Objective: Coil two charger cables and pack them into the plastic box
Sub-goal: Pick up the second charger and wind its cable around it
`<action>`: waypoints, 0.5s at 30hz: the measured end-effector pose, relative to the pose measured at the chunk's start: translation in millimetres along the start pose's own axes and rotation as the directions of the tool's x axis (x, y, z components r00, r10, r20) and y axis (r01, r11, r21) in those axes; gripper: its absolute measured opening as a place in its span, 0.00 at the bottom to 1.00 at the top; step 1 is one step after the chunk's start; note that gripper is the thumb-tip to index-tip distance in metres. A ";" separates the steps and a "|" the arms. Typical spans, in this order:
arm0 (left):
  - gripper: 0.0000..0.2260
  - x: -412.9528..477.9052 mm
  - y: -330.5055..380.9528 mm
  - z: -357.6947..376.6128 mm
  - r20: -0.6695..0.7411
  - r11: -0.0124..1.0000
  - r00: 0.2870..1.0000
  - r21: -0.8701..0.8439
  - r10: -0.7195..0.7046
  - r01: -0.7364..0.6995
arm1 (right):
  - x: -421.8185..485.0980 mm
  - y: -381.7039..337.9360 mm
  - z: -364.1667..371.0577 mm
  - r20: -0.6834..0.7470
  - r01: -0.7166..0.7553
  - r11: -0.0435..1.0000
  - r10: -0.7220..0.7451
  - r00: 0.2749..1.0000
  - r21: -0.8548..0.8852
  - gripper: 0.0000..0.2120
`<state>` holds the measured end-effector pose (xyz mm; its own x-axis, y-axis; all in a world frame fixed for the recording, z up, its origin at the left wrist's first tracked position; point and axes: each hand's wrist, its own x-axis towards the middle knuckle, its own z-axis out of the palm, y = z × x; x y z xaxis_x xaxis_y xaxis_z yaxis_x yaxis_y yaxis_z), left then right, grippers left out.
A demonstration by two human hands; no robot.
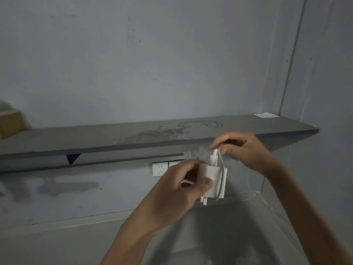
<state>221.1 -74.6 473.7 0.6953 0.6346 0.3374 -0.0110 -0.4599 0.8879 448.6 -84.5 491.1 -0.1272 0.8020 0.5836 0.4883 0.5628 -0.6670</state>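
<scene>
My left hand (pixel 177 190) grips a white charger block (pixel 214 178) with its prongs pointing down, thumb pressed on its face. A white cable (pixel 221 169) runs from the plug at the block's top and loops down along its right side. My right hand (pixel 242 148) pinches the cable just above the plug. A translucent plastic box (pixel 256 222) stands below both hands at the lower right; its inside is blurred. A second cable (pixel 200 124) lies in loose loops on the grey shelf (pixel 95 140) behind my hands.
A white wall socket (pixel 160 169) sits under the shelf, left of my hands. A yellowish box (pixel 9 123) rests on the shelf's far left and a white paper (pixel 265 115) at its right end. The grey wall corner rises at the right.
</scene>
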 end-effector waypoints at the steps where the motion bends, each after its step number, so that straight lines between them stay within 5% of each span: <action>1: 0.08 1.8 -1.1 -2.1 0.015 1.000 1.000 -0.003 -0.028 0.028 | -2.7 10.2 8.4 -0.004 -0.034 0.997 0.034 0.999 0.076 0.12; 6: 0.09 9.3 -17.1 -1.1 0.140 0.957 0.961 -0.133 -0.241 0.259 | -17.2 24.6 24.5 -0.230 0.092 0.971 -0.039 0.972 0.222 0.02; 11: 0.08 14.2 -16.2 7.8 0.085 0.974 0.984 -0.155 -0.156 0.167 | -7.3 47.5 38.3 -0.113 -0.051 0.972 0.079 0.991 0.229 0.02; 15: 0.08 18.9 -27.5 -1.8 0.022 0.969 0.982 -0.157 -0.188 0.189 | -31.5 80.9 56.0 -0.275 -0.098 0.958 0.175 0.945 0.271 0.10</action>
<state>233.3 -48.8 456.2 0.7005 0.6960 0.1581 0.0073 -0.2284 0.9735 443.8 -53.0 392.8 0.2027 0.8016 0.5624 0.2464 0.5141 -0.8216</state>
